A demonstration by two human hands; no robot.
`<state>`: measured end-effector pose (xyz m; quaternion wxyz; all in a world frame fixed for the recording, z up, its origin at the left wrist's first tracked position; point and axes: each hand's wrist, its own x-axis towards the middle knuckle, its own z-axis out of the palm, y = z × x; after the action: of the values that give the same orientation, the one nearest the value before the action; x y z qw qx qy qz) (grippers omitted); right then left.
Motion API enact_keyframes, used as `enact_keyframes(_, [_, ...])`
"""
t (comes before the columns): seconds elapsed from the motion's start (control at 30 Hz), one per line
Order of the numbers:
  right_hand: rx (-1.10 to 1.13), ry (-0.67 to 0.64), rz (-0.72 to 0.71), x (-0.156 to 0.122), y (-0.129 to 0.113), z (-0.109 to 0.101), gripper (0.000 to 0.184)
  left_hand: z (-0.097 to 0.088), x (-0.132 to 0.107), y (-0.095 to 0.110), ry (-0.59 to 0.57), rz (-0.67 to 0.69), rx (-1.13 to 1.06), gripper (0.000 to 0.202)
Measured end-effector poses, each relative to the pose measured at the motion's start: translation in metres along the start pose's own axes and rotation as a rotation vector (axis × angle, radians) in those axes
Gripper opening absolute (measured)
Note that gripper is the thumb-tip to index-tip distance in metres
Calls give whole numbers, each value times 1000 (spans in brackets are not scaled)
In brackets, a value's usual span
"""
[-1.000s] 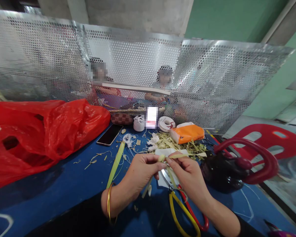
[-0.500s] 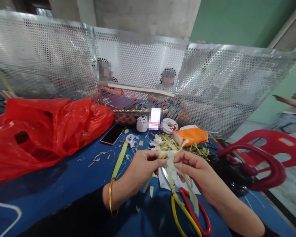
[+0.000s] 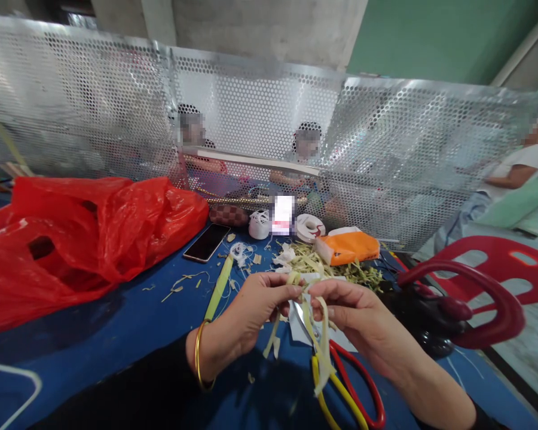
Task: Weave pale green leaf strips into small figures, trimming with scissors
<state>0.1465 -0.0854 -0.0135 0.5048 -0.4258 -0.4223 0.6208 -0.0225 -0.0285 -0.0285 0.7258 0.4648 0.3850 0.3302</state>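
From where I stand, the person's left hand [image 3: 262, 304] pinches pale green strips [image 3: 325, 355] between thumb and forefinger, and the right hand [image 3: 358, 307] closes its fingertips on them just beside. The strips are held above the blue table [image 3: 130, 340], their loose ends hanging over scissors [image 3: 347, 400] that lie partly on white paper [image 3: 297, 329]. Near the right forearm sits a dark kettle [image 3: 424, 319].

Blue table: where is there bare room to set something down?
Mostly bare: blue table between red bag and left sleeve; smaller, between that sleeve and the scissors. Crowded: beyond the right hand, with plant scraps, orange packet and white roll.
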Motion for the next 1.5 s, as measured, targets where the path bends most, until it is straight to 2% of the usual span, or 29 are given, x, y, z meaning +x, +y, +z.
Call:
enact_keyframes(0.17, [-76,67,-48,4,7,-2,19,1,1,2,-15,-11,-64,17])
enact_keyframes(0.23, [-203,129,-166,5,10,-5,16,1,1,2,-18,-3,-71,15])
enact_keyframes(0.37, [-402,302,-437,4,13,-11,21,2,0,3,30,39,-13,15])
enact_keyframes(0.5, [-382,376,-535,-1,14,-10,14,5,-1,5,74,113,57,14])
enact_keyframes(0.6, [-275,382,-535,-5,13,-5,12,8,-3,6,85,118,117,12])
enact_keyframes(0.67, [-280,381,-517,-7,10,-1,10,9,-3,6,97,113,144,11])
enact_keyframes(0.83, [-664,357,-453,-7,5,3,18,9,-4,5,117,132,161,10])
enact_keyframes(0.93, [-839,354,-491,-8,5,4,18,9,-3,6,116,139,149,10])
enact_keyframes(1.03, [-918,337,-536,-9,6,4,18,10,-3,7,110,155,140,9])
enact_keyframes(1.2, [-955,290,-502,-9,4,6,21,10,-4,7,122,160,132,10])
enact_keyframes(1.37, [-949,300,-440,-6,4,7,21,12,-4,5,132,170,147,14])
enact_keyframes(1.5, [-966,284,-453,-5,6,6,21,13,-5,3,106,196,193,11])
